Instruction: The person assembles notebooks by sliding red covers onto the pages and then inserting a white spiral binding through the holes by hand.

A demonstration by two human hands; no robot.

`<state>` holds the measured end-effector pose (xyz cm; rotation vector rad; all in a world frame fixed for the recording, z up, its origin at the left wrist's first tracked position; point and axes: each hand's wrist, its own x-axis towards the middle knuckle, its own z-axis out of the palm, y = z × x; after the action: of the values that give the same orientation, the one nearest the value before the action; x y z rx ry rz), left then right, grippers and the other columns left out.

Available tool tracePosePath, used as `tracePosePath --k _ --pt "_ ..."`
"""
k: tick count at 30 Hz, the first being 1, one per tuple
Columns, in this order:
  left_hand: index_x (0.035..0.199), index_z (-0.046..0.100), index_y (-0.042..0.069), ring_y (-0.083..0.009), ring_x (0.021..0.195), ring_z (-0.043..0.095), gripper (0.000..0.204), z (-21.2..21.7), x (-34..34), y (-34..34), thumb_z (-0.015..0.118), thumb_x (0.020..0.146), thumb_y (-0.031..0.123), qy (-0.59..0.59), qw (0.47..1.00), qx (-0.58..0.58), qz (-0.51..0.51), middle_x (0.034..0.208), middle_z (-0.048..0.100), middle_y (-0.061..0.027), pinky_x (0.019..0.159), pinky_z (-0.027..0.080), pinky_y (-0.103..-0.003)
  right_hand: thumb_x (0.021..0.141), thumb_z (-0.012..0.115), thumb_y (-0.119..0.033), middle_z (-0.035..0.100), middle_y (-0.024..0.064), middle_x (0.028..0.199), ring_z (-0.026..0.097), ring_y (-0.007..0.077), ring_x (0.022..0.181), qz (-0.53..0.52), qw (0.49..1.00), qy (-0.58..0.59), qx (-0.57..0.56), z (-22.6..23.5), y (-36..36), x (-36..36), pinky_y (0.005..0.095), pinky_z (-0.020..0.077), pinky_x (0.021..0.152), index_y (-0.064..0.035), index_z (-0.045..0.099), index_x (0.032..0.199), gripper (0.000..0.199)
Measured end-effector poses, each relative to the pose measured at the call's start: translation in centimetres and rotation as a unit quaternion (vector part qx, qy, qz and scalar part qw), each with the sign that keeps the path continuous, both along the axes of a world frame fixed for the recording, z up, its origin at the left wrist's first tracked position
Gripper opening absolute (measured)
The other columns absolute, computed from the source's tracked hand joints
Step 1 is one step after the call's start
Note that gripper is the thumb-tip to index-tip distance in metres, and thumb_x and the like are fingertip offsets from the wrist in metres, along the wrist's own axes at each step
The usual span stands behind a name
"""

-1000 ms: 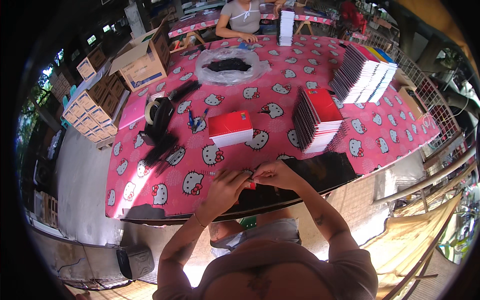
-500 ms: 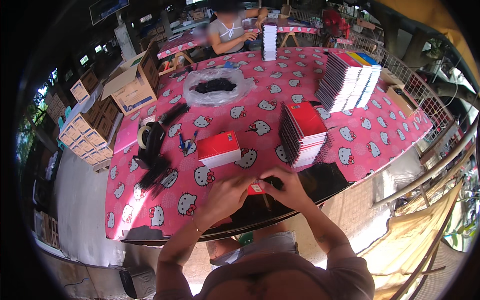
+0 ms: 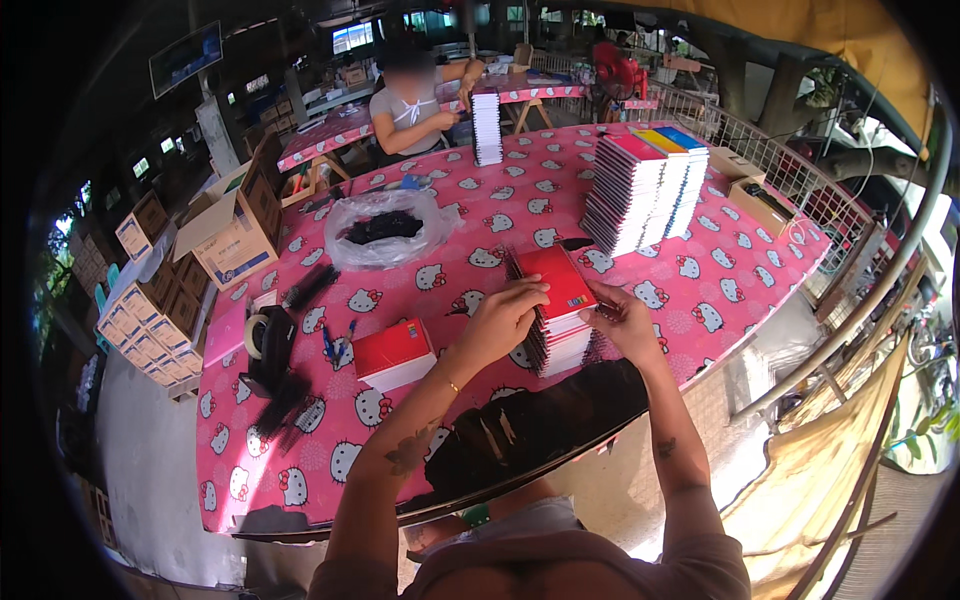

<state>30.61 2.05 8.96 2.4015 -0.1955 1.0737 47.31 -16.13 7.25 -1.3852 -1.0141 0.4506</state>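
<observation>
A stack of spiral-bound notebooks with black wire bindings stands before me, right of the table's middle. Its top red notebook lies between my hands. My left hand reaches over the stack's left side, its fingers closed on that notebook's cover and edge. At the right edge, my right hand pinches the same notebook between thumb and fingers. Whether it is fully resting on the pile I cannot tell. To the left lies a smaller block of red-covered pages with no wire visible.
Black wire coils, a tape dispenser and pens lie left. Further back are a plastic bag holding black material and tall notebook stacks. A co-worker sits across the table beside a white notebook stack. Cartons stand at left.
My hands have moved from the table's front edge, where they held a small red item, forward and right onto the notebook stack. The view has shifted too.
</observation>
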Motion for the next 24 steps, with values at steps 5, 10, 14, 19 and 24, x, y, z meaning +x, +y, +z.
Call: tracePosePath --k 5,10,14,19,24 --pt "0.114 0.060 0.001 -0.0285 0.126 0.057 0.027 -0.4 0.5 -0.5 0.056 0.087 0.002 -0.063 0.976 -0.202 0.053 0.132 0.060 -0.0177 0.100 0.049 -0.040 0.095 0.067 -0.042 0.053 0.0177 0.142 0.050 0.0246 0.132 -0.013 0.992 0.128 -0.008 1.6 1.1 1.7 0.0397 0.0411 0.109 0.0046 0.045 0.144 0.071" --pt "0.132 0.045 0.000 -0.0254 0.110 0.058 0.047 -0.8 5.2 -1.9 0.052 0.094 0.026 -0.020 0.611 -0.791 0.015 0.126 0.056 -0.0158 0.096 0.047 -0.039 0.096 0.059 -0.054 0.046 0.0158 0.150 0.046 0.0227 0.136 0.110 0.948 0.291 -0.068 1.7 6.6 4.3 0.0388 0.0354 0.112 -0.0039 0.029 0.155 0.084" --pt "0.130 0.043 -0.003 -0.0313 0.121 0.049 0.047 -1.0 8.2 -4.3 0.048 0.093 0.025 -0.011 0.679 -0.724 0.120 0.131 0.048 -0.0238 0.102 0.041 -0.044 0.096 0.060 -0.045 0.044 0.0134 0.152 0.048 0.0196 0.134 0.103 0.963 0.216 -0.120 1.0 7.4 5.1 0.0341 0.0371 0.110 -0.0073 0.024 0.158 0.081" --pt "0.139 0.037 -0.006 -0.0308 0.125 0.047 0.058 -2.2 6.1 -3.0 0.051 0.095 0.029 -0.006 0.714 -0.694 0.093 0.139 0.044 -0.0248 0.106 0.037 -0.042 0.096 0.060 -0.049 0.042 0.0125 0.154 0.045 0.0221 0.136 0.129 0.959 0.213 -0.135 1.1 7.9 4.7 0.0359 0.0355 0.111 -0.0109 0.021 0.160 0.084" --pt "0.125 0.064 0.000 -0.0312 0.112 0.066 0.038 -1.8 -11.1 0.7 0.067 0.093 0.020 -0.002 0.965 -0.145 0.220 0.119 0.068 -0.0184 0.095 0.050 -0.036 0.099 0.049 -0.059 0.019 0.0128 0.166 0.012 0.0245 0.154 -0.036 0.996 0.086 -0.015 6.3 1.8 0.9 0.0469 0.0077 0.122 -0.0139 0.023 0.159 0.079"
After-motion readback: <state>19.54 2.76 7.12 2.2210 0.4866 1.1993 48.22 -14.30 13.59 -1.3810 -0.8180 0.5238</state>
